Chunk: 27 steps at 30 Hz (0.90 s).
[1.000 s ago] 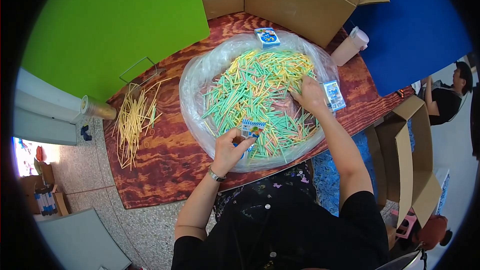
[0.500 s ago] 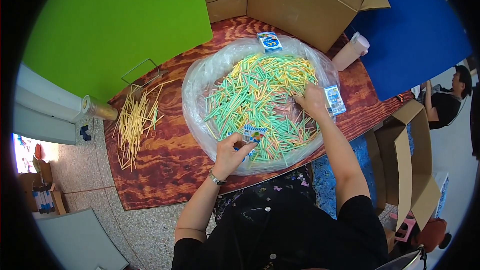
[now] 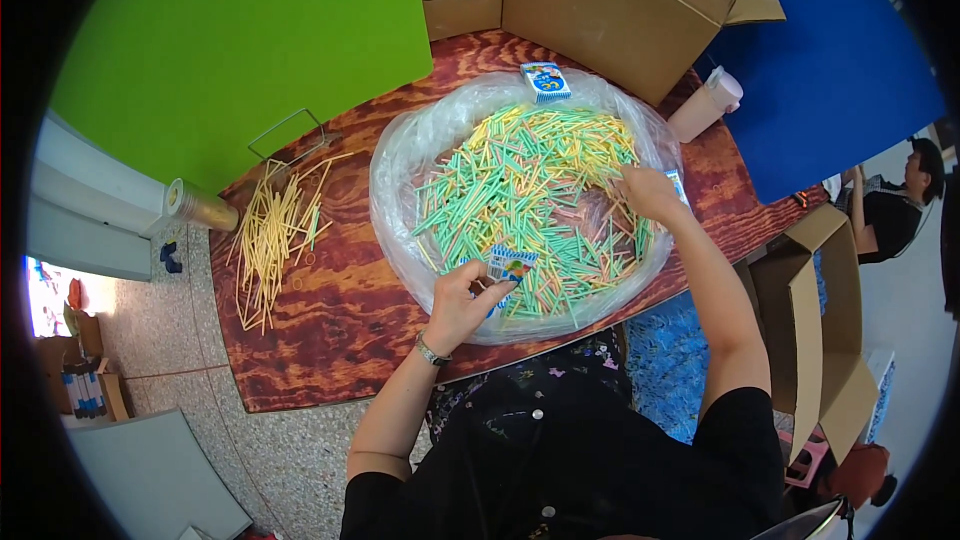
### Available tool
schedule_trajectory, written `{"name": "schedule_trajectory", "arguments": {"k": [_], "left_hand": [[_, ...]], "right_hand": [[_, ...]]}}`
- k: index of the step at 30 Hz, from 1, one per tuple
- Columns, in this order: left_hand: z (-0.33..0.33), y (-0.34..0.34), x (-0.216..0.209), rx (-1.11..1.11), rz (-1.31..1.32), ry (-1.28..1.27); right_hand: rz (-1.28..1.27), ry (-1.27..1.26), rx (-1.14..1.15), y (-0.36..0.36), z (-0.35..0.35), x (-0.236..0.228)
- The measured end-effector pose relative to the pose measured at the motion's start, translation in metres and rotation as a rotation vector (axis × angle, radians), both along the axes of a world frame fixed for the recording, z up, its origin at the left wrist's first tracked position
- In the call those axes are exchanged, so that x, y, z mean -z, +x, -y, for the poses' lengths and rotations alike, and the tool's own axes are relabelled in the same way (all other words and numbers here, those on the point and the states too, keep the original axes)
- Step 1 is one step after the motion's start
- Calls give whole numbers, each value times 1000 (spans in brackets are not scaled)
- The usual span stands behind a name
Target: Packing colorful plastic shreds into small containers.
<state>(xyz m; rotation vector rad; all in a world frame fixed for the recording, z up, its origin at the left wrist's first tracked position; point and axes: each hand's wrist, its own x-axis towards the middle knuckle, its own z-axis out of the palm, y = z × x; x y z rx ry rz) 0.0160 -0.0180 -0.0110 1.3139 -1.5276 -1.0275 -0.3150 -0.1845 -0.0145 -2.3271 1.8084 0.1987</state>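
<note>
A big clear plastic bag (image 3: pixel 400 165), rolled open into a round, holds a heap of thin pastel sticks (image 3: pixel 500 180) in green, yellow and pink. At its near edge my left hand (image 3: pixel 460 308) grips a small blue-and-white packet (image 3: pixel 512 265) between thumb and fingers. My right hand (image 3: pixel 648 194) is at the right side of the heap, fingers curled down at the sticks; what they hold, if anything, is hidden. Just behind that hand a second packet (image 3: pixel 676 183) shows in part on the bag's rim. Another packet (image 3: pixel 546 82) lies on the far rim.
Loose yellow sticks (image 3: pixel 268 240) lie on the left of the red-brown wooden table (image 3: pixel 340 350), beside clear stacked cups (image 3: pixel 200 205) and a wire stand (image 3: pixel 288 135). A pink bottle (image 3: pixel 705 105) and cardboard boxes (image 3: pixel 610 10) stand behind. Another person (image 3: pixel 895 202) is far right.
My right hand has shifted slightly right and now covers much of the packet on the right rim. My left hand still holds its packet in nearly the same place.
</note>
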Motion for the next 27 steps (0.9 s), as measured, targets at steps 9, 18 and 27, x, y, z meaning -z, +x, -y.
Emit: {"name": "schedule_trajectory", "arguments": {"k": [9, 18, 27], "left_hand": [[-2, -4, -6, 105, -107, 222], [-3, -10, 17, -15, -36, -27], [1, -7, 5, -127, 2, -1]], "right_hand": [[421, 396, -78, -17, 3, -10], [-807, 242, -344, 71, -15, 23], [-667, -59, -270, 58, -29, 58]]}}
